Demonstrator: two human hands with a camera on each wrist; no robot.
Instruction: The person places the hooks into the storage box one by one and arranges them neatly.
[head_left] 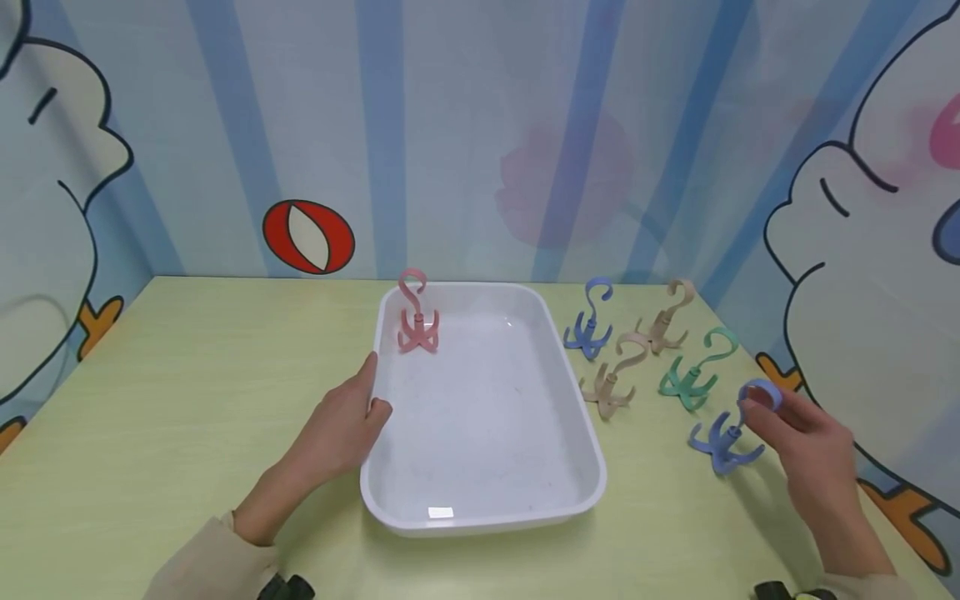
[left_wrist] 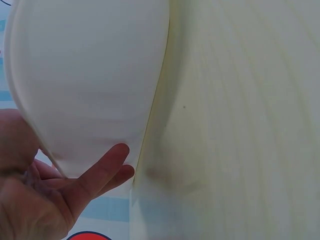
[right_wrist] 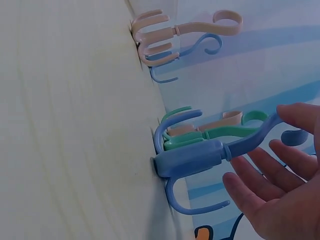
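My left hand [head_left: 341,429] grips the left rim of a white rectangular tray [head_left: 487,417], its thumb over the edge. In the left wrist view, fingers [left_wrist: 102,172] lie against the tray's outer wall [left_wrist: 90,75]. Inside the tray, near its far left corner, stands a pink multi-prong hook [head_left: 417,333]. At the right, my right hand [head_left: 813,454] pinches the curled top of a blue multi-prong hook [head_left: 723,446]. That hook's prongs point upward, and its base is close to the table in the right wrist view.
Right of the tray stand a green hook [head_left: 686,385], another blue hook [head_left: 588,333], and two beige hooks, one nearer [head_left: 609,392] and one farther [head_left: 658,332]. The yellow-green table [head_left: 225,375] meets a cartoon-printed blue backdrop [head_left: 465,150] behind and at the sides.
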